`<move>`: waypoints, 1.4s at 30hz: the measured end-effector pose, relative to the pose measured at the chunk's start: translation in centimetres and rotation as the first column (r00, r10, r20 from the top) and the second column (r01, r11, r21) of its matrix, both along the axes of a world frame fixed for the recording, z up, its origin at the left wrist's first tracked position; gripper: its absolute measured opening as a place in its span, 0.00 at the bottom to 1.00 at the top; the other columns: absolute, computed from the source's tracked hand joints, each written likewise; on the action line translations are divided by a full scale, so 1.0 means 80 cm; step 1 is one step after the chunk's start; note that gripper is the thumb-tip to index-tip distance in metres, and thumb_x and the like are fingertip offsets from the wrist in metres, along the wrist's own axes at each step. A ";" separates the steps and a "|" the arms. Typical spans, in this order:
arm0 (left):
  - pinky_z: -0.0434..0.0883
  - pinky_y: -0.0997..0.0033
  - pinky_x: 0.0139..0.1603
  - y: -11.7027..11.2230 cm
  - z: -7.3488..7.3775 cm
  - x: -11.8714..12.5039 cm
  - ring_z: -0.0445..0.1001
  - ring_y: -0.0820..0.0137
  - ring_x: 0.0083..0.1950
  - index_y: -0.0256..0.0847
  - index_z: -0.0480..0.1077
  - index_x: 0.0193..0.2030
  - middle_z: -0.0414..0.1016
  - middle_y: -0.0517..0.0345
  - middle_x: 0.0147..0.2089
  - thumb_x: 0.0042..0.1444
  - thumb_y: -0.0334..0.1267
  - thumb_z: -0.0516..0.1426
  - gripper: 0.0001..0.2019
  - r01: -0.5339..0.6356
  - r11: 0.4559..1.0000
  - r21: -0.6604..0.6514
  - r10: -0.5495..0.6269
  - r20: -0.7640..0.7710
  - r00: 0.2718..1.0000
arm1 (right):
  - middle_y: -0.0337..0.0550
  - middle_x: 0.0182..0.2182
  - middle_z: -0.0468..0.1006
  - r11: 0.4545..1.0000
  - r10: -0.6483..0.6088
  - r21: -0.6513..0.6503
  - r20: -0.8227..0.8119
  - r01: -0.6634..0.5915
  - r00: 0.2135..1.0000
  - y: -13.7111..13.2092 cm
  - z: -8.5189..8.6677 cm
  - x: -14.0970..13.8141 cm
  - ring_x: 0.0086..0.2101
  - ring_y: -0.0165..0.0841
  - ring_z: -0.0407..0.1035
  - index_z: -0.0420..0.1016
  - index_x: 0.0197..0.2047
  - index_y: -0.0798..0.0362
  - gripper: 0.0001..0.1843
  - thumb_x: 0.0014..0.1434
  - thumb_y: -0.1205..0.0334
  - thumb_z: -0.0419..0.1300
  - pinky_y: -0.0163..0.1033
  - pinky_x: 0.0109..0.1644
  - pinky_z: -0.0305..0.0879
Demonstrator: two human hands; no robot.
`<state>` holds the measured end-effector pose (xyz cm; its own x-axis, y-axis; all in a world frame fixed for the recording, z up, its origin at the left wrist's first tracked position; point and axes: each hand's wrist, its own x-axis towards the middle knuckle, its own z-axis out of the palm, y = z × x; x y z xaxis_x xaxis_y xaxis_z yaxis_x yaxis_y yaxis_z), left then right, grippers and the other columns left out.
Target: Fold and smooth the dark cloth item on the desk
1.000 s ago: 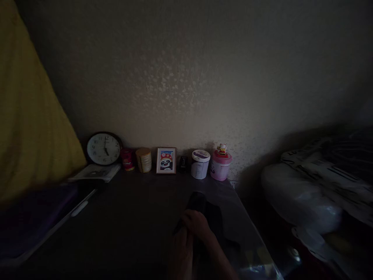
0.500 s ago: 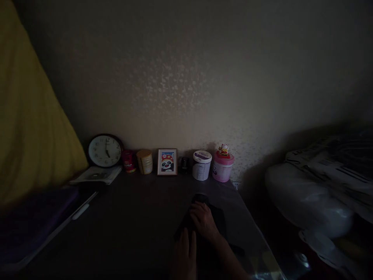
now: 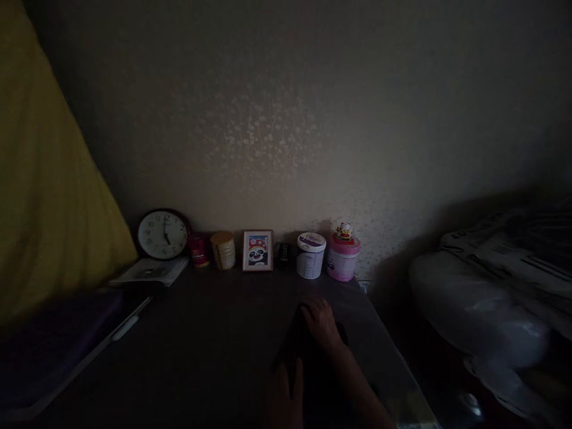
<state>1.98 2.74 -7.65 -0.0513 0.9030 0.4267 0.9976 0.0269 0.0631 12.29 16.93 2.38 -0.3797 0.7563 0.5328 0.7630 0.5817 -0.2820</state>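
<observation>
A black, soft-looking item [image 3: 292,339] lies on the dark table in front of me; the dim light hides its outline and I cannot tell its kind. My right hand [image 3: 322,320] is at its far end, fingers curled down over the edge. Nearer to me, my left hand [image 3: 286,393] rests on the near part, its fingers extended with thumb and forefinger apart. Shadow covers much of the left hand.
Along the wall stand a round clock [image 3: 163,235], a red container [image 3: 199,250], a yellow-lidded jar [image 3: 223,250], a framed panda picture [image 3: 258,251], a small black object [image 3: 283,255], a white tub [image 3: 310,256] and a pink tub [image 3: 343,259] with a figurine. Plastic-wrapped bundles [image 3: 478,298] lie right.
My right hand has slid slightly forward and right to the black item's far end, its fingers more curled. My left hand stays at the near part. The view has shifted slightly.
</observation>
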 end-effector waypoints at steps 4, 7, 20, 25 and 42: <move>0.66 0.51 0.52 0.000 0.002 0.001 0.68 0.57 0.53 0.52 0.56 0.59 0.67 0.47 0.55 0.51 0.23 0.50 0.30 -0.051 0.997 0.061 0.061 -0.176 0.982 | 0.38 0.34 0.77 0.965 0.248 -0.099 0.023 -0.244 0.969 -0.040 -0.010 -0.011 0.46 0.31 0.65 0.73 0.36 0.48 0.13 0.63 0.62 0.47 0.42 0.56 0.52; 0.67 0.55 0.51 -0.004 0.019 0.006 0.69 0.59 0.52 0.54 0.56 0.59 0.69 0.47 0.54 0.50 0.21 0.48 0.31 -0.094 0.995 0.014 0.095 -0.207 0.974 | 0.38 0.40 0.77 0.983 0.161 -0.094 0.041 -0.156 0.986 -0.023 -0.021 -0.014 0.51 0.34 0.61 0.74 0.38 0.47 0.14 0.62 0.64 0.47 0.48 0.58 0.48; 0.67 0.58 0.51 -0.015 0.047 0.007 0.65 0.59 0.57 0.51 0.42 0.63 0.63 0.44 0.59 0.48 0.17 0.43 0.37 -0.047 0.973 -0.225 0.044 -0.016 0.999 | 0.51 0.38 0.78 0.851 -0.502 -0.357 -0.342 0.384 0.794 -0.037 -0.069 0.121 0.39 0.40 0.72 0.74 0.40 0.55 0.21 0.53 0.51 0.48 0.41 0.41 0.67; 0.65 0.60 0.54 -0.022 0.068 -0.001 0.63 0.59 0.58 0.45 0.41 0.64 0.60 0.41 0.60 0.50 0.19 0.42 0.34 0.069 0.946 -0.316 -0.053 0.059 0.997 | 0.49 0.37 0.79 0.807 -0.536 -0.485 -0.358 0.339 0.765 -0.081 -0.076 0.125 0.39 0.42 0.72 0.76 0.38 0.52 0.22 0.50 0.49 0.49 0.42 0.41 0.66; 0.60 0.60 0.59 -0.022 0.072 -0.004 0.58 0.58 0.61 0.31 0.42 0.64 0.56 0.39 0.62 0.50 0.21 0.40 0.31 0.108 0.940 -0.322 -0.068 0.135 0.989 | 0.50 0.32 0.79 0.846 -0.436 -0.515 -0.526 0.135 0.730 -0.062 -0.034 0.094 0.35 0.42 0.71 0.76 0.33 0.59 0.26 0.48 0.43 0.53 0.40 0.37 0.65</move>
